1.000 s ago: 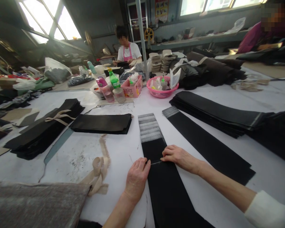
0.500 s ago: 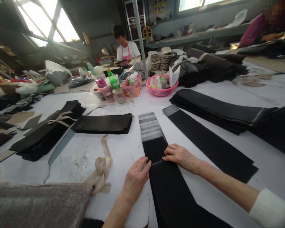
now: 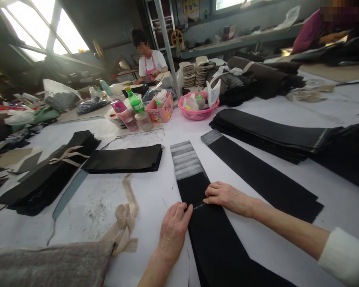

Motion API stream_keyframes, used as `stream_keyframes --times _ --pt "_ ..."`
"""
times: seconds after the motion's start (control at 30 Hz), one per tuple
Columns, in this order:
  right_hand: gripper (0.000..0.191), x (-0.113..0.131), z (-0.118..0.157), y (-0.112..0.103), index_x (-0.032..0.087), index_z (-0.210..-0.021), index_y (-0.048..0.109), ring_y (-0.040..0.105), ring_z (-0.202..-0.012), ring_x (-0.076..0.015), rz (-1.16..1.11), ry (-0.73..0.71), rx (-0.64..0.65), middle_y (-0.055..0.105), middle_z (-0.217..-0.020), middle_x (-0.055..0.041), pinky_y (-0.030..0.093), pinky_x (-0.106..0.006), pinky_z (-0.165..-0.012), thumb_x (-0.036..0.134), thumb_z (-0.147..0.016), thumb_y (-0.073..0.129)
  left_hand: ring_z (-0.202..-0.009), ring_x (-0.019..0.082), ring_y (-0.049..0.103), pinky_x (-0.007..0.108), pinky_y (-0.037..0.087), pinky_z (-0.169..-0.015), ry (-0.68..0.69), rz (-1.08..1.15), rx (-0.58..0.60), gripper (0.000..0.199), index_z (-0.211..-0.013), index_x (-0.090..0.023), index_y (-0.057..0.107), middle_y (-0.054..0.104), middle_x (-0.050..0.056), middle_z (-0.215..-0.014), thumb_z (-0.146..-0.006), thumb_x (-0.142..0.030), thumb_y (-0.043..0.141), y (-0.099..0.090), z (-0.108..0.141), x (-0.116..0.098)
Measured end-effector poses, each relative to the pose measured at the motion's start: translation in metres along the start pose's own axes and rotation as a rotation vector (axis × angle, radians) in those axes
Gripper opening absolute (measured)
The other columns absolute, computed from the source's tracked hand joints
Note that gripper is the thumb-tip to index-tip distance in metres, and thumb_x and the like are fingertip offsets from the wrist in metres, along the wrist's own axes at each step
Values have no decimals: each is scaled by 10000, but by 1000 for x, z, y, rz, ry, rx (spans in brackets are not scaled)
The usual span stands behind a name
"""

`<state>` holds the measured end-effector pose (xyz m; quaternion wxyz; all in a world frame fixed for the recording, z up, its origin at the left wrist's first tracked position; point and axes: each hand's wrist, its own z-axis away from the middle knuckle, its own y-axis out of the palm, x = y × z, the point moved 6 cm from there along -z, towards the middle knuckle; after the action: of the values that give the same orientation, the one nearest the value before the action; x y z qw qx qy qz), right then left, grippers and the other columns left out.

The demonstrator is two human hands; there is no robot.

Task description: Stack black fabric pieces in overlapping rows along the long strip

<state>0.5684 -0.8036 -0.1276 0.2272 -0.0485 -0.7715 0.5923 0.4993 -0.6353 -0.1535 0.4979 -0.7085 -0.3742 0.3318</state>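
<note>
Item: black strip (image 3: 224,243), flat on the table (image 3: 152,187), directly beneath the fingertips of both hands. Long axis runs away from the wearer, leaning slightly left at the far end; pale-banded end (image 3: 187,159) beyond the hands, longer plain length on the near side.

Left hand (image 3: 172,231): at the left edge, fingers drawn nearly together, thumb and fingertips closed on the strip beside a thin pale line.
Right hand (image 3: 229,199): opposite, at the right edge, thumb and fingers closed on the same strip. Both equally near; layers caught in either grip, cannot tell.

Second strip (image 3: 263,175): right of the first, apart from it, slanting.

Containers:
Pink basin (image 3: 197,116), beyond the strips: green-topped bottle (image 3: 200,103), plastic wrapping (image 3: 190,103), upright white paper (image 3: 213,94).
Pink box (image 3: 165,114), left of the basin: crumpled white stuff (image 3: 161,97).
Green bottle (image 3: 135,101), left of the box: capped; contents unclear.
</note>
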Motion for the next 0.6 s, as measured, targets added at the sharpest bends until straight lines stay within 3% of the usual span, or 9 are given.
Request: stream_keyframes --times 0.17,0.6 --pt "260 -5 6 -4 222 -1155 626 518 -996 -164 -49 -20 38 621 -1058 -45 411 -324 -891 192 -975 441 -1082 245 545 414 512 -942 36 26 -10 311 -1215 -166 566 579 91 -1112 -924 -113 469 3 5 4" --pt "211 -7 12 -7 186 -933 667 512 -914 -156 -67 0 -31 626 -954 -48 434 -283 -792 177 -966 459 -1224 262 501 439 492 -1004 109 4 -25 343 -1260 -139 532 566 130 -1256 -930 -101 446 0 23 7"
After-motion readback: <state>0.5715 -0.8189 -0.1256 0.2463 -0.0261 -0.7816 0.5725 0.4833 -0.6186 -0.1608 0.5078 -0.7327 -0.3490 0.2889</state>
